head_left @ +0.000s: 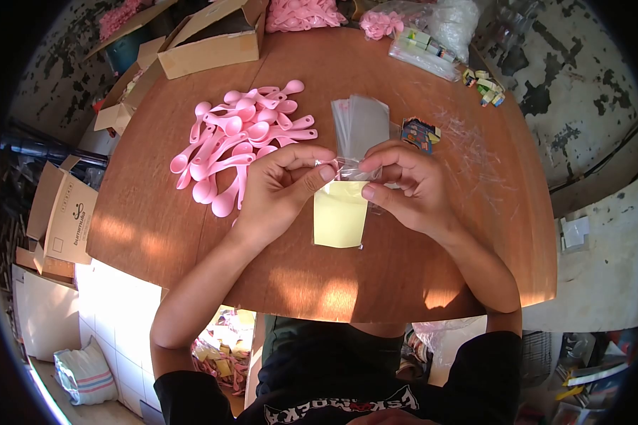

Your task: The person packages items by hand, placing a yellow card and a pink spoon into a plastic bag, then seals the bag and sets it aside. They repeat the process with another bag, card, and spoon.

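Note:
A small clear plastic bag [349, 168] with a yellow card [340, 214] in its lower part is held up between my hands, over the front half of the table. My left hand [283, 183] pinches its upper left edge, where a bit of pink shows near the fingertips. The thumb and fingers of my right hand [407, 185] grip the upper right edge. Just behind the hands lies a stack of flat clear bags [361, 124]. To the left is a loose heap of pink spoons [237, 134]. A small dark printed packet [422, 134] sits right of the stack.
The brown wooden table [298, 283] has a curved front edge close to my body. Thin clear plastic strips [468, 149] are scattered at right. An open cardboard box [213, 42], bagged pink items [305, 14] and small card bundles [484, 88] stand along the back.

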{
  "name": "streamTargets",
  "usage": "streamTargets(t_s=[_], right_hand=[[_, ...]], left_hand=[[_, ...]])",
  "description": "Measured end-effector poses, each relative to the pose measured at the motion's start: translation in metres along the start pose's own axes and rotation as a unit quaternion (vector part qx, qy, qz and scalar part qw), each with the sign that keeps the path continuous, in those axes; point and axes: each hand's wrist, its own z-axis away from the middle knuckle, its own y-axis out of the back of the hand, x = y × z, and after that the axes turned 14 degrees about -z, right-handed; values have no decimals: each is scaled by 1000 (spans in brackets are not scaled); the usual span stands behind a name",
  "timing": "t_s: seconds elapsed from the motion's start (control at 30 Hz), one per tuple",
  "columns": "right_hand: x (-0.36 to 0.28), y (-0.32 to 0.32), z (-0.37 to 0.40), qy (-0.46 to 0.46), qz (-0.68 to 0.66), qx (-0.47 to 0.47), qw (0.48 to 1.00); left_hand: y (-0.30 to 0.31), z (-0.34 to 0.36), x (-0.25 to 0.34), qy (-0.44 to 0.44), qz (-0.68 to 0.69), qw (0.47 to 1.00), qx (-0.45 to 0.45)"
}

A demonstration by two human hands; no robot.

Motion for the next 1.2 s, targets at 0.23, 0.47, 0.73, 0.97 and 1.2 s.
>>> streamTargets(t_s=[0.23, 0.47, 0.73, 0.97, 1.2], right_hand=[[2, 3, 1, -6, -37, 20, 999], [-6, 0, -2, -25, -83, 76, 993], [-8, 2, -4, -109, -72, 56, 990], [-8, 0, -4, -59, -82, 94, 990], [12, -12, 2, 36, -161, 152, 974]], left_hand=[[-2, -2, 8, -15, 15, 1000, 0], [0, -2, 7, 27, 22, 999, -25], [0, -2, 6, -1, 22, 1000, 5], [-3, 2, 5, 61, 22, 994, -84], [5, 1, 16, 21, 7, 999, -26]])
